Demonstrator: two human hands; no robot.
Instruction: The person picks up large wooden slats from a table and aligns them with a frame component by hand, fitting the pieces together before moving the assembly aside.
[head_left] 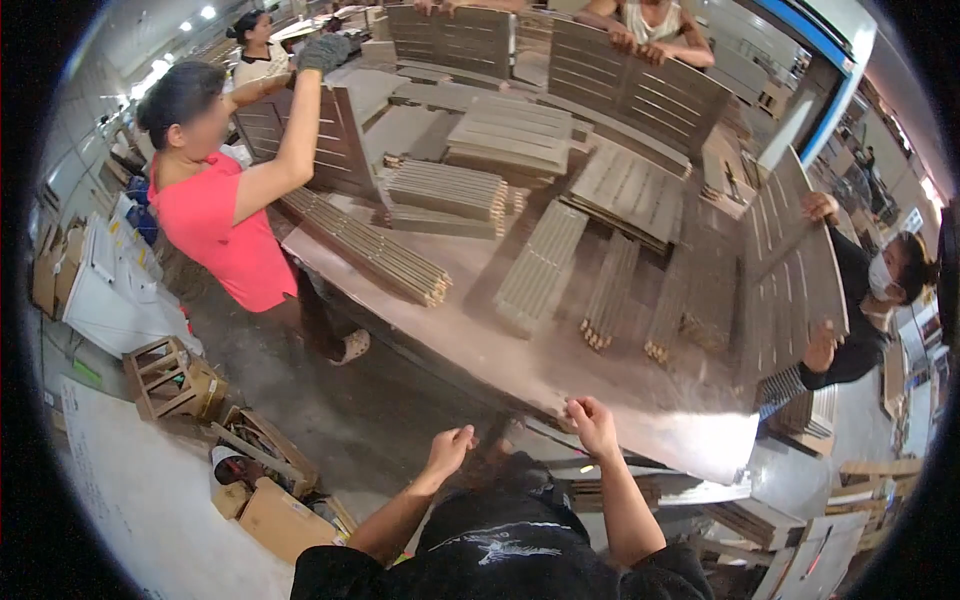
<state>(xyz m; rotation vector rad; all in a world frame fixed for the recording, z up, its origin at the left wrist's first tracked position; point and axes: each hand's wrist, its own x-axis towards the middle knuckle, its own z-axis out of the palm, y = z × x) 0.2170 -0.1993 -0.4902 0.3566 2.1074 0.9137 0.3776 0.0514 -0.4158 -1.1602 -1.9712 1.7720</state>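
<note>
Both of my hands are raised in front of my body, at the near edge of the worktable [450, 335]. My left hand [448, 453] is loosely closed with nothing visible in it, off the table's edge. My right hand [593, 425] is curled shut by the table's near edge, and no object shows in its fingers. Nearest to them on the table lie bundles of thin wooden slats: a wide bundle [543, 268], a narrow bundle [611, 290] and a long bundle [370, 245] further left.
Slatted wooden panels [510, 133] lie stacked mid-table. A co-worker in a pink shirt [225, 210] grips an upright panel [340, 140] at left. At right, a masked co-worker holds another panel [793, 280]. Others hold panels at the far side. Cardboard boxes [285, 520] stand lower left.
</note>
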